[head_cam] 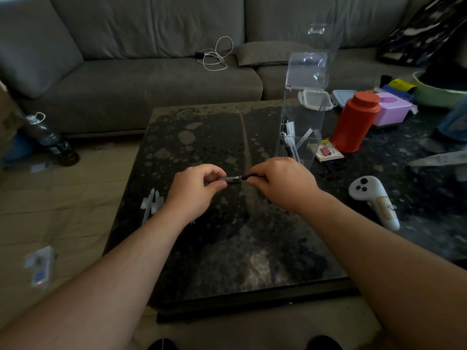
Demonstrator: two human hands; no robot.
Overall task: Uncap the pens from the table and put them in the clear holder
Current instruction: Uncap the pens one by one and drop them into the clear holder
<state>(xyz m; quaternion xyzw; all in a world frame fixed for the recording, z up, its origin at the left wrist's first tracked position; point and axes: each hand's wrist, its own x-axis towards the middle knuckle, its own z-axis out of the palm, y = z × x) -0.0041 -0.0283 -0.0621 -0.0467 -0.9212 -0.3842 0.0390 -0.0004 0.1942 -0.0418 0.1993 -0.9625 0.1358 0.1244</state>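
Note:
Both my hands hold one dark pen (236, 178) level above the middle of the dark table (222, 248). My left hand (195, 190) pinches its left end and my right hand (280, 184) pinches its right end. A tall clear holder (300, 127) stands just behind my right hand, with a few pens (288, 140) leaning inside its lower part. Several white pens or caps (151, 204) lie at the table's left edge, beside my left wrist.
A white game controller (371, 198) lies right of my right forearm. A red canister (353, 121), a pink box (390, 109), lidded containers (316, 99) and a small pad (327, 151) crowd the back right. A grey sofa (151, 79) with a white cable (217, 54) lies behind; a bottle (50, 140) stands on the floor at left.

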